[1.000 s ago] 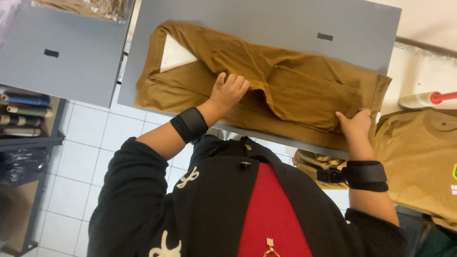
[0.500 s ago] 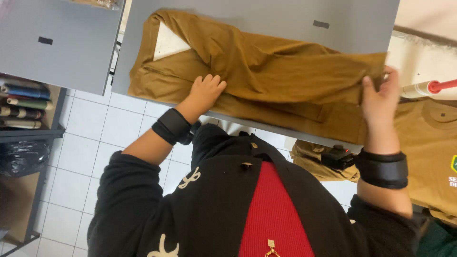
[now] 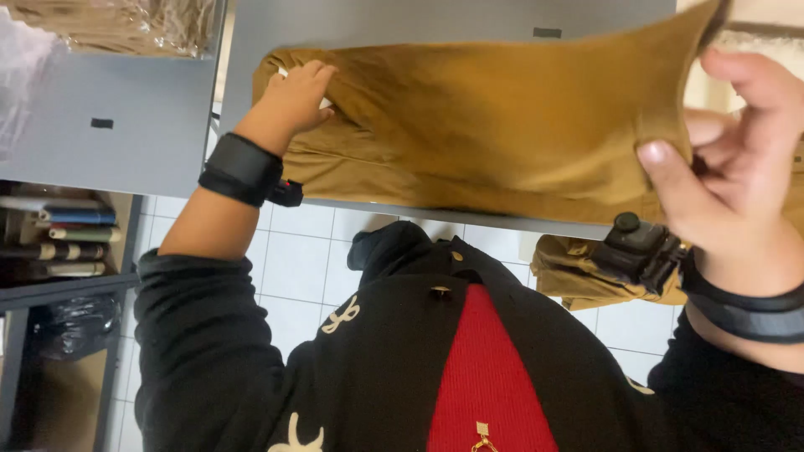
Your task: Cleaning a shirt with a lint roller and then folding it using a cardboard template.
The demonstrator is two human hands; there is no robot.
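On the grey worktop [image 3: 402, 25] lies the brown garment [image 3: 502, 125], spread wide, its long axis running left to right across the surface, one end at the left edge and the other raised off the worktop at the right. That lifted end is up because the right hand [image 3: 737, 159] has it pinched between thumb and fingers [image 3: 670, 172], closed on the cloth's edge. Over at the left end, the left hand [image 3: 293, 96] presses down flat, fingers curled loosely over the fabric, looks like an anchor so the garment holds place. Below the worktop edge, a second brown bundle [image 3: 578, 268] hangs. Black wrist bands [image 3: 243, 167] on both arms.
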